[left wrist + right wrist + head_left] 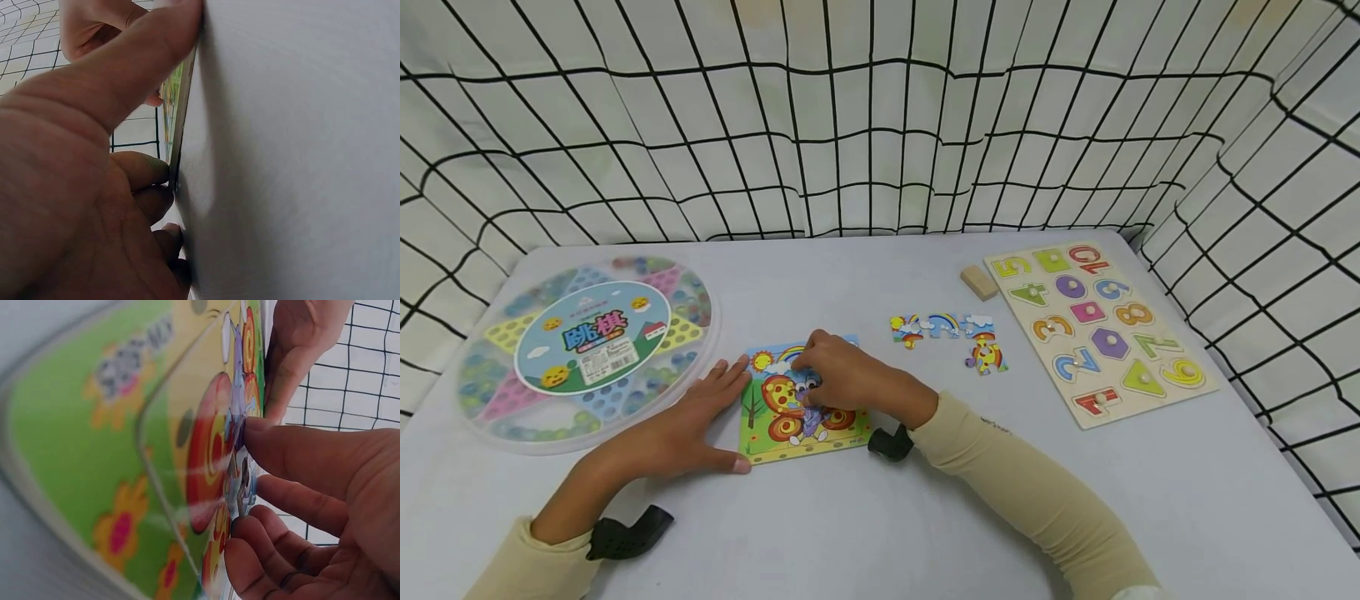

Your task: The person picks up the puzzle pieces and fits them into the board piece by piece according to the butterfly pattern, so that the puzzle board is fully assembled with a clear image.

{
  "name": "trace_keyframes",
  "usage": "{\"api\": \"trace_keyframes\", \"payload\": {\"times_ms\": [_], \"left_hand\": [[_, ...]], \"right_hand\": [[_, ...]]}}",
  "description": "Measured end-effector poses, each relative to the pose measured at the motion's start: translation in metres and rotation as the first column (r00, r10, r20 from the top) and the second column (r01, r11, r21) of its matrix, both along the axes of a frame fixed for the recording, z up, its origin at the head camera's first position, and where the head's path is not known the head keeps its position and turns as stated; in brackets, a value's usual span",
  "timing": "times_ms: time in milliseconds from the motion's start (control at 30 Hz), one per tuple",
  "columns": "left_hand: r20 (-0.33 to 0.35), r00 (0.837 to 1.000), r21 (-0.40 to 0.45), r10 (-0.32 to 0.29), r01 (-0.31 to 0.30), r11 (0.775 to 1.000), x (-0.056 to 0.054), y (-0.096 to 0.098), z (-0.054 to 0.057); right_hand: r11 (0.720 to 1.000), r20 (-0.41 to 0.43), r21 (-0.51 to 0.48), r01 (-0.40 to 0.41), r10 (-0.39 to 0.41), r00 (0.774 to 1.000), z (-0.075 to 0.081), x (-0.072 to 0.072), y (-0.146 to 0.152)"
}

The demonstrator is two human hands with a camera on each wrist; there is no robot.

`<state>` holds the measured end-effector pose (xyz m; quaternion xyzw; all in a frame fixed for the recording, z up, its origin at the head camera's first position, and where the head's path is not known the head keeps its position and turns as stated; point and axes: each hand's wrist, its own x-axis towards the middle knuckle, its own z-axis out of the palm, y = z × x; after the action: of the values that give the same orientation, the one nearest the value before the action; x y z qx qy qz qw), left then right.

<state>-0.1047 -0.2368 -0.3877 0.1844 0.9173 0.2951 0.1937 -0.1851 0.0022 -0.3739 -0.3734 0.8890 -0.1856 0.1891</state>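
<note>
A colourful jigsaw puzzle board [758, 442], with a cartoon figure, red wheels and a rainbow, lies on the table in the head view. My left hand [688, 429] rests on the table at its left side. Its spread fingers and thumb touch the board's edge, and the left wrist view shows them along that edge [181, 112]. Over the upper middle of the board, my right hand [846, 375] has thumb and fingertips on the picture. In the right wrist view they pinch a puzzle piece [242, 481] at the board's surface; the fingers partly hide it.
Several loose joined-looking puzzle pieces [943, 325] lie right of the board. Farther right are a wooden block [979, 282] and a wooden number-and-shape board [1052, 379]. A round Chinese checkers set [700, 367] lies at left. Black netting [872, 133] encloses the table's back and sides.
</note>
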Motion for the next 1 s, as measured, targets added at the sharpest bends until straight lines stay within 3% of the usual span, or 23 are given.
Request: {"api": "trace_keyframes", "payload": {"times_ms": [433,1000], "left_hand": [[-0.012,1.000,0.006,-0.004,0.004,1.000,0.000,-0.001,0.002],[-0.001,1.000,0.008,0.002,-0.002,1.000,0.001,-0.001,0.000]], "right_hand": [[1.000,0.022,0.016,0.003,-0.003,1.000,0.005,0.000,-0.001],[0.974,0.085,-0.212,0.085,-0.068,0.994,0.009,-0.013,0.027]]}}
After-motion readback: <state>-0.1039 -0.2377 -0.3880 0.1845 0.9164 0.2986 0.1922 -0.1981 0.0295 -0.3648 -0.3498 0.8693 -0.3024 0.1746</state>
